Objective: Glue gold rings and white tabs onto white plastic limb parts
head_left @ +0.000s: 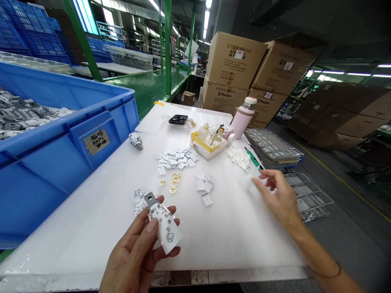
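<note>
Lower centre, the left hand (136, 249) grips a tapered white-and-grey plastic-looking part (166, 228); centre right, the right hand (280, 199) pinches something blurred and whitish (251, 176).

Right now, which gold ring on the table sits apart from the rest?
The leftmost gold ring: it lies alone, with a gap beside it, while the other gold rings are bunched together to its right.

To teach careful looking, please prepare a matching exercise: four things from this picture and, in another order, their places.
1. White-and-grey part
2. Gold-coloured rings
3. Pink flask
4. Large blue crate

A. beside the yellow-edged tray
B. in the left hand
C. at the picture's left edge
D. between piles of small white plates

Pairs: 1-B; 2-D; 3-A; 4-C
</note>
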The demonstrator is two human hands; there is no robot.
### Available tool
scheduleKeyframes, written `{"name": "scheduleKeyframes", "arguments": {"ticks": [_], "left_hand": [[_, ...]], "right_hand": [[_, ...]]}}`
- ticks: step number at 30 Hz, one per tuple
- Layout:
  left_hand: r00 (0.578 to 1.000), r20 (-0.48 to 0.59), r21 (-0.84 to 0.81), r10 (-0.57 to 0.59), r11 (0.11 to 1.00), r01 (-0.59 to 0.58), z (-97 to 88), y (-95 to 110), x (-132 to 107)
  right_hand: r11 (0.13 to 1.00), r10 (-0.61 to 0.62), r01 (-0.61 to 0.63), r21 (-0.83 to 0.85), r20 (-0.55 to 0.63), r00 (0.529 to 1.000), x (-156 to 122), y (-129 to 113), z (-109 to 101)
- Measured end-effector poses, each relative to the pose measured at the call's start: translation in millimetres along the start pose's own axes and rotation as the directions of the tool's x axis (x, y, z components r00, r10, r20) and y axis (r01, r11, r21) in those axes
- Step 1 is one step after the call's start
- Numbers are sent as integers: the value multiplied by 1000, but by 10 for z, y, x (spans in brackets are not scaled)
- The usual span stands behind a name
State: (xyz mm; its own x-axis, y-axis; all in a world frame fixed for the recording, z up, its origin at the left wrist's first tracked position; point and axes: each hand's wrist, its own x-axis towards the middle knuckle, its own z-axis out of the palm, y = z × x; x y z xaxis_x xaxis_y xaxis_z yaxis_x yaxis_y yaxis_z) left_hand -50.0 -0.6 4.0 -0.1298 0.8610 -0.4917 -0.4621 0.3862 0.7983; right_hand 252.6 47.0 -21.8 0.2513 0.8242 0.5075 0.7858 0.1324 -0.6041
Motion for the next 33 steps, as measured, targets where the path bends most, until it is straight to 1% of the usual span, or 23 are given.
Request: {"name": "scheduleKeyframes", "arguments": {"ticks": [1,2,3,4,5,6,8,11,13,15,17,20,24,26,28,30,33], "left_hand": [[1000,-18,-10,3,1000,-3,-2,5,2],[1000,-23,-15,3,1000,-3,3,8,4],[1000,-15,-12,2,1000,-2,12,9,5],[1000,2,-3,1,1000,-1,23,8,5],[1000,20,9,6,1000,-6,32,6,2],[999,37,20,12,1000,-13,37,3,-3],[999,45,27,21,999,-22,35,2,-24],[999,44,14,8,1000,-9,4,5,-69],[999,50,-1,0,1000,0,-17,3,-93],[999,51,-15,0,1000,0,-29,-1,-101],[999,44,-24,4,1000,-3,-29,-2,-96],[998,57,-25,4,1000,-3,-19,5,-82],[996,90,-32,-3,999,6,-2,16,-92],[993,114,-47,-18,999,23,21,13,-110],[989,148,-56,-30,998,38,60,4,-132],[982,188,-49,-27,998,37,110,-9,-154],[973,230,-37,-27,999,36,179,-29,-176]], "right_hand": [[998,-61,61,5,-81,995,-29,-91,-27],[990,-137,141,28,-111,984,-45,-203,-29],[970,-225,230,72,-82,971,-44,-331,2],[944,-304,299,140,18,952,-22,-469,69],[919,-367,333,211,150,918,21,-606,173],[904,-407,341,256,277,870,84,-734,310],[888,-450,362,282,378,809,239,-932,643],[877,-480,393,276,485,731,428,-1068,1122],[871,-489,411,267,533,691,468,-1086,1322],[866,-498,421,272,554,667,447,-1076,1401],[864,-503,412,290,553,665,398,-1058,1376],[872,-487,354,338,532,693,313,-1047,1212],[883,-426,215,418,519,741,148,-1086,876],[873,-367,93,479,519,772,35,-1117,702],[819,-302,-68,570,529,793,-81,-1143,552],[730,-257,-207,651,543,800,-181,-1156,442],[611,-222,-329,720,555,801,-277,-1140,355]]}}
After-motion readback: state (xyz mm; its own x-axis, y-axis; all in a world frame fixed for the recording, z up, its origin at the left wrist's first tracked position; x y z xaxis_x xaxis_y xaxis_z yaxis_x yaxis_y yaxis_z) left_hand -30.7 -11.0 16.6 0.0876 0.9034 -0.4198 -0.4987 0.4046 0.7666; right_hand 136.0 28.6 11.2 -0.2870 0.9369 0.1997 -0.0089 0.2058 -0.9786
